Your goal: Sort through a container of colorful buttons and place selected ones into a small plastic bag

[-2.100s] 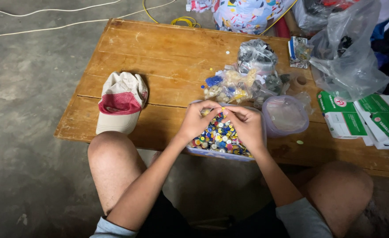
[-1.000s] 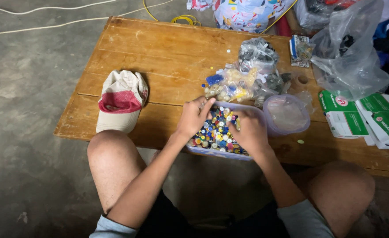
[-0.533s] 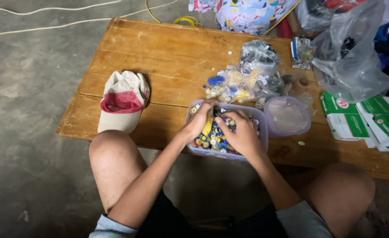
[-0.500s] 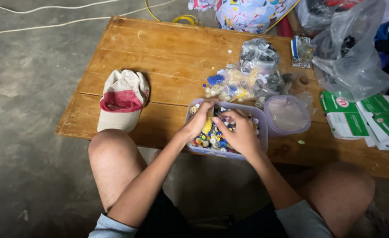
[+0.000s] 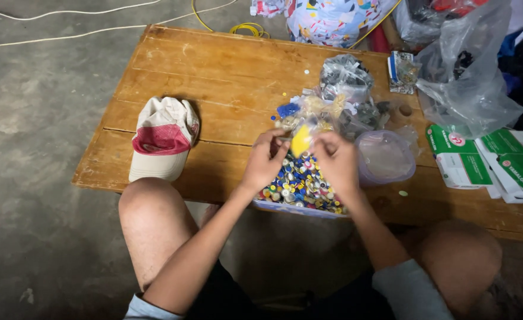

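Both hands pinch one small yellow piece point(image 5: 300, 141) above the tub of coloured caps point(image 5: 300, 185).
Left hand point(image 5: 264, 162) and right hand point(image 5: 336, 162) fingers are closed on its edges; it looks light, stiff and likely slippery.

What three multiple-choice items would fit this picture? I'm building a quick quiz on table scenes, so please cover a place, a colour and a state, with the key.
1. Where does the cap lie?
A. On the wooden table, to the left of the hands
B. On the floor
C. In the plastic bag

2. What colour is the small piece held between the two hands?
A. Red
B. Yellow
C. Black

3. How do the left hand and right hand stand?
A. Flat on the knees
B. Both raised over the tub of small coloured pieces, fingers pinching
C. One holds the cap

Key: 1 A, the cap rests on the planks; 2 B, the piece shows yellow; 3 B, both hands meet above the tub.
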